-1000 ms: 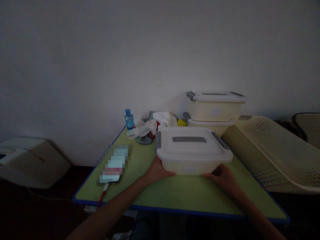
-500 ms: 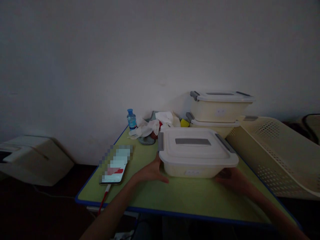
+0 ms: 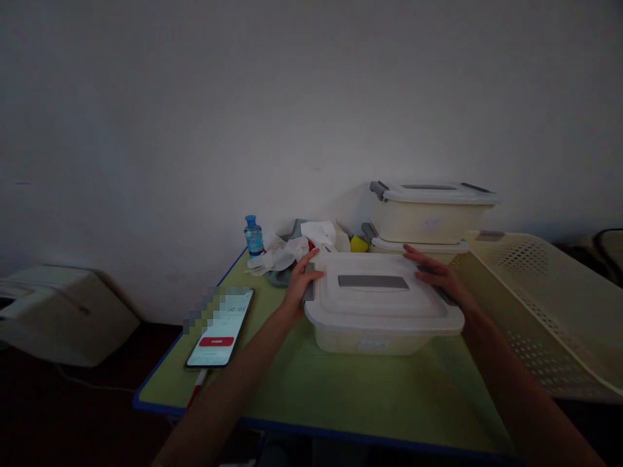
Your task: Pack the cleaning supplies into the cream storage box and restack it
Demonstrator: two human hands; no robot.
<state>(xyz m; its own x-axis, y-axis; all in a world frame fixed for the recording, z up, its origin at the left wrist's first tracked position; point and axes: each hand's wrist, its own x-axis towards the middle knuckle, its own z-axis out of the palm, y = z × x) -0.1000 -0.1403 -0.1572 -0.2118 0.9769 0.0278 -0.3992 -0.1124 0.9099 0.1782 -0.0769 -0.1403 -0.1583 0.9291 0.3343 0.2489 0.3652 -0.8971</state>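
A cream storage box with a white lid and a grey handle sits on the green table. My left hand is at the left side of the lid by its grey latch, thumb and forefinger stretched apart at the edge. At the opposite side, my right hand has its fingers spread, the thumb over the lid's right edge and the forefinger reaching toward the far corner. Its wrist partly hides the right latch. The lid is on the box; whether the latches are fastened I cannot tell.
Behind stand two similar boxes, stacked. A perforated cream basket is at the right. Crumpled white cloths, a blue bottle and a phone on a cable lie on the table. A white container stands at far left.
Both hands have moved up from the box's lower front sides to the lid's side edges. The box keeps its place on the table. The view has shifted slightly.
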